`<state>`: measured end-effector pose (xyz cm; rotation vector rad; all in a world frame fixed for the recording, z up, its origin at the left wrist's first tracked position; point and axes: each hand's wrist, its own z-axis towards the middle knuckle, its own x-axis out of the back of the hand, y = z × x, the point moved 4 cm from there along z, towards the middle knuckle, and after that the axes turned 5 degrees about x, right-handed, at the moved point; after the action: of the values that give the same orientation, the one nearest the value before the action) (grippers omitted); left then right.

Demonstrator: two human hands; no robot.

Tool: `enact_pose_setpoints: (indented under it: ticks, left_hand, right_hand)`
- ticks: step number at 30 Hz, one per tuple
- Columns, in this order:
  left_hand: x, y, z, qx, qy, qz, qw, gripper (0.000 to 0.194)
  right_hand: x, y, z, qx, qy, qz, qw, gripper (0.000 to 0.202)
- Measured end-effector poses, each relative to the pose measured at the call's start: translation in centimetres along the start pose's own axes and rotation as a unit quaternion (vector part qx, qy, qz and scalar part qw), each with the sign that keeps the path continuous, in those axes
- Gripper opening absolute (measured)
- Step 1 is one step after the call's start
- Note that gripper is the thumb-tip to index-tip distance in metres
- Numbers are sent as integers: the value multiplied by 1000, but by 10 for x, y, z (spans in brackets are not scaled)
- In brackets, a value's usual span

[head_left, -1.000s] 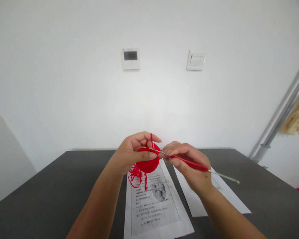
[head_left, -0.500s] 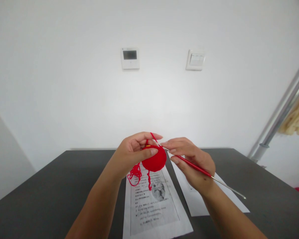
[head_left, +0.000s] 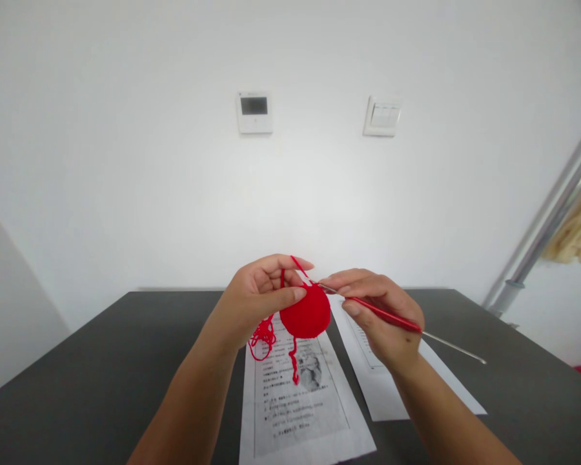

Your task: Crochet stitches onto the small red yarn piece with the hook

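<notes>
My left hand (head_left: 264, 284) pinches a round red crochet piece (head_left: 306, 314) at its upper left edge, thumb in front. A strand of red yarn (head_left: 299, 265) runs over its raised index finger down to the top of the piece. A red-handled crochet hook (head_left: 385, 314) is held in my right hand (head_left: 380, 307), its metal tip at the piece's upper edge by the yarn. From the bottom of the piece hangs a curly red tail (head_left: 294, 361). Loose red yarn (head_left: 263, 339) dangles below my left hand.
Two printed sheets, one with a picture (head_left: 300, 420) and one to the right (head_left: 387, 394), lie on the dark table (head_left: 164, 349). Behind rises a white wall with a thermostat panel (head_left: 254, 113) and a light switch (head_left: 382, 116). A metal pole (head_left: 537, 239) stands at right.
The crochet piece has shifted slightly right and down in my left hand. My right hand has moved a little right, and the hook lies at a shallower slant.
</notes>
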<state>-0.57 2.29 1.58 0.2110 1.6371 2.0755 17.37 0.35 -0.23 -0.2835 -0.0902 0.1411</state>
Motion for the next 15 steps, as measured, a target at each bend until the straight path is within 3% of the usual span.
enact_pose_setpoints:
  ticks: [6, 15]
  left_hand:
    - [-1, 2, -2, 14, 5, 10, 1000, 23]
    - [-3, 5, -2, 29, 35, 81, 996, 25]
  right_hand:
    - [3, 2, 5, -18, 4, 66, 998, 13]
    - [13, 1, 10, -47, -91, 90, 991, 12]
